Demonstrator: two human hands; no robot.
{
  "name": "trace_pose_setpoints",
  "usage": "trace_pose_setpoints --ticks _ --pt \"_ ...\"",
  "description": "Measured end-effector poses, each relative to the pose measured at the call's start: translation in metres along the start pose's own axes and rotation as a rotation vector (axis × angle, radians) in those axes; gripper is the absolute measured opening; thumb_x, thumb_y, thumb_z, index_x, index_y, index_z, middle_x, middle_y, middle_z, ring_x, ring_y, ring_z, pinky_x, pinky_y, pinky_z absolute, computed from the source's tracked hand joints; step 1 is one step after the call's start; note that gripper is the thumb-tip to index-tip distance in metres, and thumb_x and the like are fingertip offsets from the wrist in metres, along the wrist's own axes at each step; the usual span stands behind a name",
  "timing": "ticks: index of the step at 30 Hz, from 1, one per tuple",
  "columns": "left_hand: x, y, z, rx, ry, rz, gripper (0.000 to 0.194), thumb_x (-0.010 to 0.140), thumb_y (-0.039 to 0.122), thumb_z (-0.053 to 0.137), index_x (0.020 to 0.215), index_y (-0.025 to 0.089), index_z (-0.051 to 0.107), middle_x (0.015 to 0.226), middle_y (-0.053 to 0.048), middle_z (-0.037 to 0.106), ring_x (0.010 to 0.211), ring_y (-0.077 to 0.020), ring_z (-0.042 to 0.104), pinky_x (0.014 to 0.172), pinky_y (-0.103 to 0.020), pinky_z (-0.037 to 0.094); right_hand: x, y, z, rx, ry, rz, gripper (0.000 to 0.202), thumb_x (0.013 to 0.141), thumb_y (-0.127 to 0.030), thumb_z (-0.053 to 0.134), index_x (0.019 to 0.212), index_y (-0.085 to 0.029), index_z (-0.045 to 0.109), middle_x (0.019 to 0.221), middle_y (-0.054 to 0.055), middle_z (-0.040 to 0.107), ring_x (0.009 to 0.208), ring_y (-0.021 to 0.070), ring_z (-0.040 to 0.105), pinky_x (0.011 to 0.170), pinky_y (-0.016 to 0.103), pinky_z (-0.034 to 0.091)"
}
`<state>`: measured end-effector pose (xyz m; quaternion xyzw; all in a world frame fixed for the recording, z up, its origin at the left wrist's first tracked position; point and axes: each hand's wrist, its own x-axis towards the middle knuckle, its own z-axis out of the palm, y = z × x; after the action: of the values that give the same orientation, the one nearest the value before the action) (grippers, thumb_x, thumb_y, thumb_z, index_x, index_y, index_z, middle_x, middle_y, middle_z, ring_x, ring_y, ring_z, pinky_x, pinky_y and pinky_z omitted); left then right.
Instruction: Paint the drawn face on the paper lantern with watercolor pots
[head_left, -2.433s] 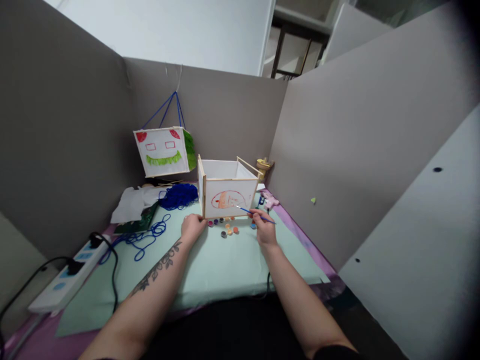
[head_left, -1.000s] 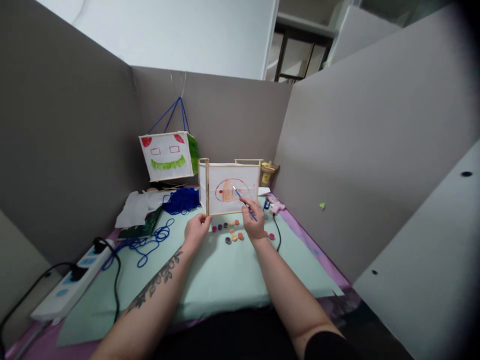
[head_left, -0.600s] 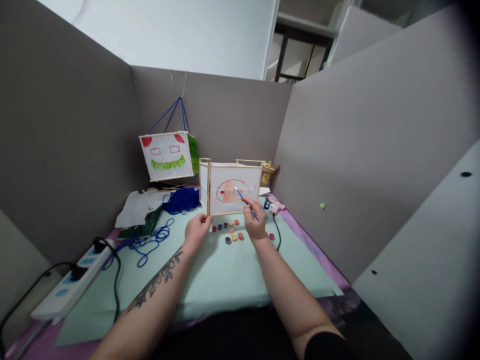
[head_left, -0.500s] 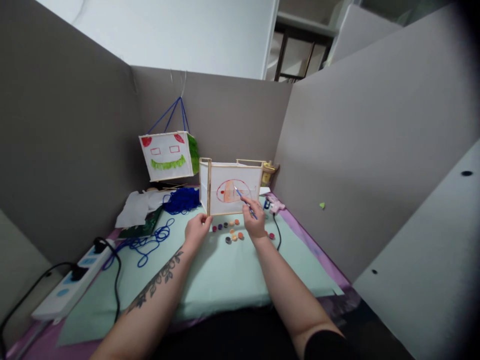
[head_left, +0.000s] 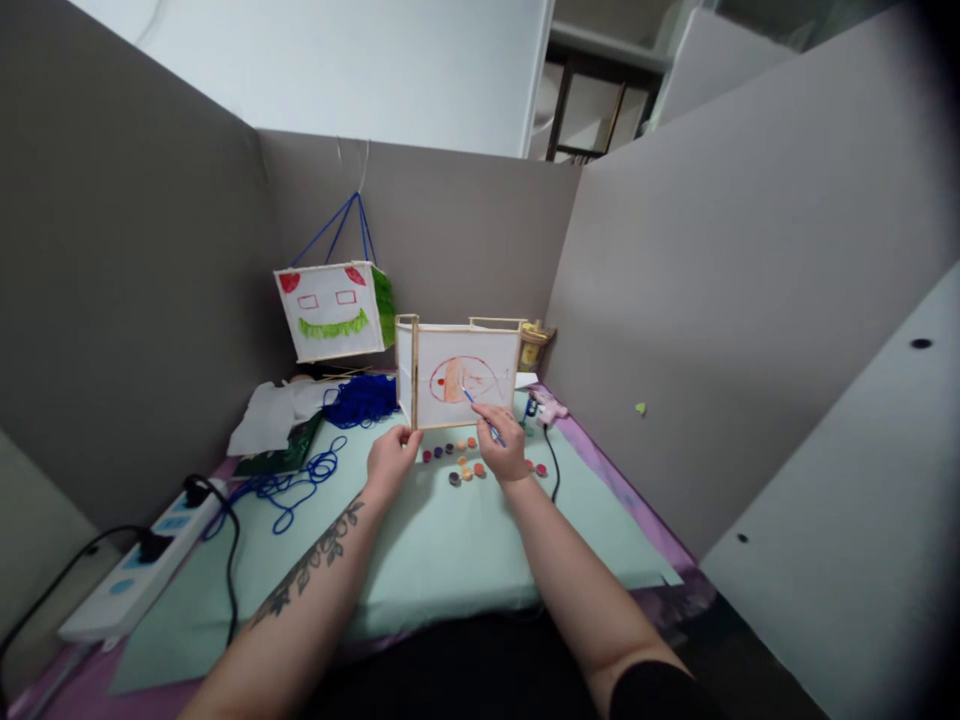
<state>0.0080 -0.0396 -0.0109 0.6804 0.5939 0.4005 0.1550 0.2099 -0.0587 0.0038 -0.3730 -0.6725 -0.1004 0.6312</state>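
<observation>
A white paper lantern with a wooden frame [head_left: 427, 407] stands on the pale green cloth. Its front bears a fish outline in red, partly coloured orange. My left hand [head_left: 393, 458] pinches the frame's lower left corner. In my right hand [head_left: 502, 442] is a thin blue paintbrush [head_left: 482, 416], its tip at the fish drawing, near the orange part. Small paint pots [head_left: 466, 474] in several colours sit in front of the lantern, between my hands.
A decorated lantern [head_left: 330, 312] hangs from blue cords at the back left. Blue yarn [head_left: 361, 402], white paper [head_left: 262, 420] and a power strip [head_left: 139, 575] lie left. A pink glue gun [head_left: 553, 409] with a black cable lies right. Grey partitions [head_left: 465, 230] enclose the table.
My right hand and the brush have moved slightly down and left across the drawing. My left hand keeps its hold on the frame. The whole view has shifted slightly.
</observation>
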Motion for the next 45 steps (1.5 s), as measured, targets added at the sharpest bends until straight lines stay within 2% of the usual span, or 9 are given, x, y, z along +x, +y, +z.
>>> trace_pose_setpoints --ticks 5,11,17,25,29,32,35,41,45 --pt "0.0 0.0 0.0 0.01 0.0 -0.004 0.028 0.081 0.044 0.048 0.071 0.02 0.06 0.07 -0.001 0.064 0.065 -0.0153 0.055 0.057 -0.024 0.031 0.0 -0.001 -0.006 0.014 0.06 -0.002 0.028 0.081 -0.013 0.048 0.101 -0.02 0.067 0.095 0.007 0.069 0.091 0.0199 0.063 0.084 0.038 0.051" --pt "0.0 0.0 0.001 0.006 0.003 -0.002 0.029 0.081 0.044 0.048 0.071 0.02 0.06 0.07 -0.001 0.064 0.065 -0.0153 0.055 0.058 -0.023 0.032 0.0 0.002 -0.003 0.002 -0.035 0.04 0.028 0.081 -0.015 0.049 0.101 -0.021 0.067 0.094 0.006 0.071 0.09 0.0192 0.064 0.084 0.037 0.051" --pt "0.0 -0.001 0.001 0.008 -0.001 -0.001 0.028 0.081 0.043 0.048 0.071 0.02 0.06 0.069 0.0 0.064 0.065 -0.015 0.055 0.058 -0.024 0.031 0.0 -0.005 -0.011 0.044 0.069 0.078 0.027 0.084 -0.017 0.046 0.1 -0.02 0.067 0.094 0.007 0.07 0.091 0.0201 0.063 0.084 0.038 0.05" --pt "-0.002 0.002 0.001 0.018 -0.002 0.004 0.027 0.081 0.043 0.049 0.071 0.02 0.061 0.07 -0.001 0.064 0.067 -0.0157 0.055 0.058 -0.024 0.032 0.008 0.001 -0.001 0.041 0.053 0.124 0.031 0.086 -0.02 0.045 0.108 -0.02 0.065 0.101 0.008 0.069 0.096 0.0198 0.062 0.088 0.039 0.048" --pt "-0.002 0.002 0.001 0.014 -0.002 0.005 0.026 0.08 0.042 0.049 0.071 0.02 0.061 0.068 0.0 0.064 0.066 -0.0151 0.056 0.058 -0.024 0.031 0.006 -0.001 -0.002 0.068 0.005 0.116 0.028 0.085 -0.018 0.046 0.102 -0.02 0.067 0.096 0.007 0.07 0.093 0.0195 0.062 0.086 0.038 0.049" --pt "-0.001 0.002 0.001 0.014 0.001 -0.003 0.027 0.08 0.042 0.049 0.072 0.02 0.062 0.068 0.0 0.064 0.065 -0.0149 0.056 0.057 -0.024 0.031 0.004 -0.002 -0.006 0.089 0.037 0.113 0.027 0.084 -0.017 0.045 0.097 -0.021 0.069 0.092 0.006 0.07 0.09 0.0196 0.063 0.084 0.038 0.049" --pt "-0.001 0.001 0.001 0.019 0.001 0.001 0.027 0.08 0.043 0.049 0.071 0.02 0.061 0.069 0.0 0.064 0.066 -0.0153 0.056 0.058 -0.024 0.031 0.006 0.0 -0.007 0.08 0.084 0.122 0.029 0.084 -0.018 0.045 0.102 -0.021 0.067 0.096 0.006 0.069 0.093 0.0202 0.062 0.087 0.039 0.048" --pt "-0.001 0.001 0.001 0.018 -0.007 0.007 0.026 0.08 0.043 0.049 0.071 0.021 0.06 0.069 0.0 0.064 0.066 -0.0151 0.055 0.058 -0.024 0.031 0.008 0.0 -0.004 0.117 0.022 0.16 0.028 0.084 -0.017 0.045 0.099 -0.02 0.069 0.095 0.006 0.07 0.092 0.0193 0.062 0.086 0.037 0.048" --pt "-0.002 0.002 0.001 0.017 -0.009 -0.008 0.027 0.08 0.043 0.048 0.071 0.02 0.06 0.071 -0.001 0.064 0.065 -0.0152 0.055 0.057 -0.025 0.03 0.006 0.0 -0.008 0.13 0.062 0.147 0.027 0.084 -0.016 0.045 0.095 -0.02 0.069 0.091 0.006 0.069 0.09 0.0191 0.061 0.085 0.037 0.047"
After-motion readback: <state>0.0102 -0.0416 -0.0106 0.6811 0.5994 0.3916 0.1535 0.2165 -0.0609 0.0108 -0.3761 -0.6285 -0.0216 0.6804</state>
